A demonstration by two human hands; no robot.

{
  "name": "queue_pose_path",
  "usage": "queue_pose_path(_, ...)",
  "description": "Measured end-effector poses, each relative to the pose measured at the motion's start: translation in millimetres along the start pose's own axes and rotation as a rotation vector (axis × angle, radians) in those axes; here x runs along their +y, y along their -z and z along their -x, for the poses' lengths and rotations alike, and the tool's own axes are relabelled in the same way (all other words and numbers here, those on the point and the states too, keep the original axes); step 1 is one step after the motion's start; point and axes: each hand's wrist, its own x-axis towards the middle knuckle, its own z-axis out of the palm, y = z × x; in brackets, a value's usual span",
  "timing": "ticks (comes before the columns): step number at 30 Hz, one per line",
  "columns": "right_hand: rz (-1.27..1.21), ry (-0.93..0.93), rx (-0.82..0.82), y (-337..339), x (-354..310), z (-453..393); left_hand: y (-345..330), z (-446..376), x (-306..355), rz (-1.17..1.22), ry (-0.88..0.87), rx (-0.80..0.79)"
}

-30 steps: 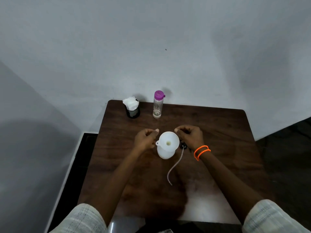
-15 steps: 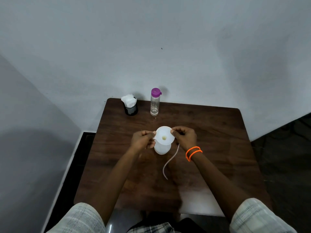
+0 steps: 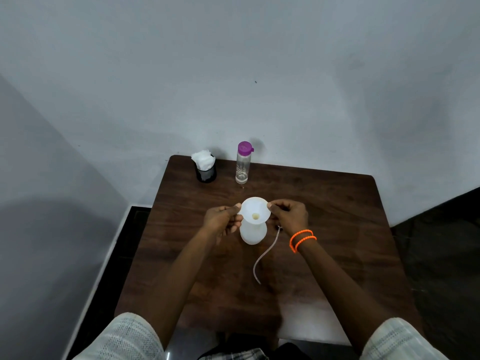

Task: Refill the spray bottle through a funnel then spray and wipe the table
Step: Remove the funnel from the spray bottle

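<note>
While both hands pinch its rim, the white funnel [image 3: 254, 212] sits in the neck of the white spray bottle [image 3: 253, 233] at the middle of the tabletop [image 3: 337, 216]. The left hand [image 3: 222, 220] grips at nine o'clock, the right hand [image 3: 289, 215] at three. A thin tube [image 3: 265, 255] trails toward five o'clock. At twelve stands a purple-capped bottle [image 3: 243, 163]; at eleven, a black cup of tissues [image 3: 205, 166].

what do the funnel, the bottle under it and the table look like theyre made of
Funnel: seemingly thin white plastic, matte and slightly translucent at the rim.
Spray bottle: milky, frosted plastic by its look, soft sheen, contents not visible.
Table: dark brown wood grain, smooth with a dull glare near the front edge; solid wood or laminate cannot be told.
</note>
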Motion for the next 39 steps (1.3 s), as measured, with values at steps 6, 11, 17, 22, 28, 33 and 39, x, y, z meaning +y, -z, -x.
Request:
queue_pose_path(6,-0.201,-0.124,-0.097,12,-11,-4,-4,3,28,0.016,0.019,-0.070)
queue_pose_path(11,-0.267,-0.164,-0.120,23,-20,-15,-9,1,50,-0.024,-0.020,-0.142)
queue_pose_path(17,-0.230,-0.146,-0.133,25,-30,-34,-20,-11,67,-0.006,-0.094,-0.161)
queue_pose_path(22,-0.297,-0.169,-0.062,14,-24,-57,-29,-35,71,-0.009,-0.091,-0.116)
queue_pose_path(28,-0.284,-0.200,-0.067,-3,-5,-90,-35,-80,60,-0.038,0.006,-0.076)
queue_pose_path(33,-0.053,-0.062,-0.156,-6,23,-127,-41,-123,44,0.005,0.110,-0.050)
queue_pose_path(39,0.160,0.009,-0.182,-12,62,-179,-57,-170,21,0.020,0.151,-0.069)
